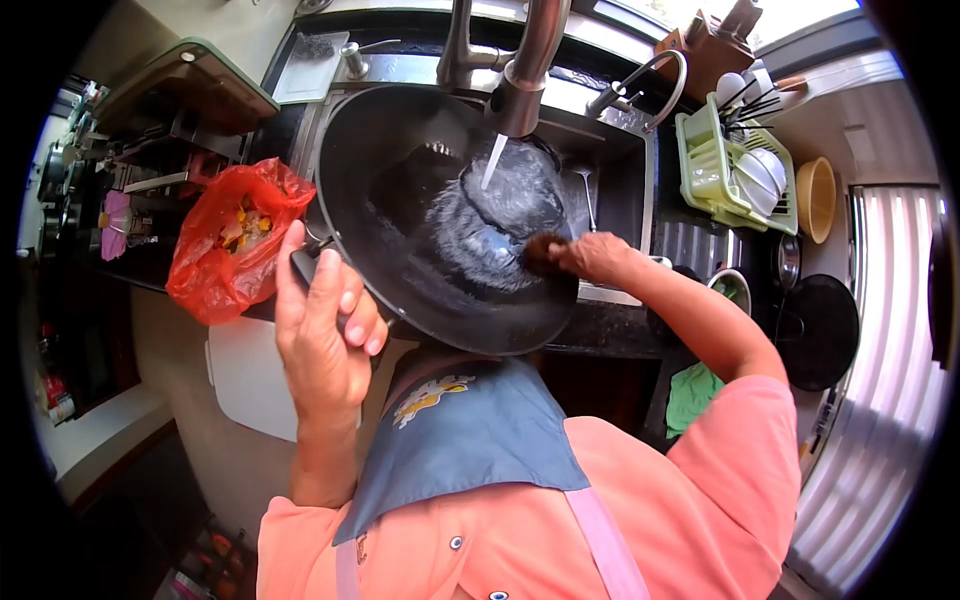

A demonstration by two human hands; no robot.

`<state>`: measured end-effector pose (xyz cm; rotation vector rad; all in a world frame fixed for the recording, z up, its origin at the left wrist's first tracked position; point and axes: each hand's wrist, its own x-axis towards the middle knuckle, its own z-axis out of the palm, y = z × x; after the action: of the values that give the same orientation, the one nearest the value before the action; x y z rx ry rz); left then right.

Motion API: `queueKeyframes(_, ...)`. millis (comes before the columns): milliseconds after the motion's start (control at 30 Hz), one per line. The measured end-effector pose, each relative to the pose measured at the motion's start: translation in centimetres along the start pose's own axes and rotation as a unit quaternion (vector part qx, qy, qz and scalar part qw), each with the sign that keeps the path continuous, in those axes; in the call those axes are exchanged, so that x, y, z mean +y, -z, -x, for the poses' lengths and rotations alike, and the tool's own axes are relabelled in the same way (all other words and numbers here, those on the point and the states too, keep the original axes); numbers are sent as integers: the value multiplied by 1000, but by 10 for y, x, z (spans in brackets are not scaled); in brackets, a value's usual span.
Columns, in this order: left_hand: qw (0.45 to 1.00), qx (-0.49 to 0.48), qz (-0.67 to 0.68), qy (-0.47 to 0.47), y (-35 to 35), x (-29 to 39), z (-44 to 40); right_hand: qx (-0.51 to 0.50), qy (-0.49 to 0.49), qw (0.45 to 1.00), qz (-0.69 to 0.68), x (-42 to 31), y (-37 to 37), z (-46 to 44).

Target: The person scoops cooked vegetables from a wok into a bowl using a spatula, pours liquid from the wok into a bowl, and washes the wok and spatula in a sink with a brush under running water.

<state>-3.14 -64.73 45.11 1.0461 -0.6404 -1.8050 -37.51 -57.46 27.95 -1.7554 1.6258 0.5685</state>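
A large black wok (375,200) rests tilted over the sink (625,190), with water pooled inside it. My left hand (330,335) is closed around the wok's dark handle (303,266) at the left. In my right hand (598,258) is a brown scrubber (541,254), pressed to the wok's inner wall on the right side. From the metal faucet (520,85) a stream of water runs into the wok, and the water's surface looks churned.
Left of the wok sits a red plastic bag (215,270) with food scraps inside. A pale green dish rack (705,165) with white dishes stands at the right, beside a tan bowl (817,200). A knife block (705,55) is behind. A green cloth (690,398) hangs at the counter's front.
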Motion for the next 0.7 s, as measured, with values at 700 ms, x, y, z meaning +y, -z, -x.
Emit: queueKeyframes(700,987,-135,-21,-90,-73,29,-25,16,273,912,-307,-68,-4,-30)
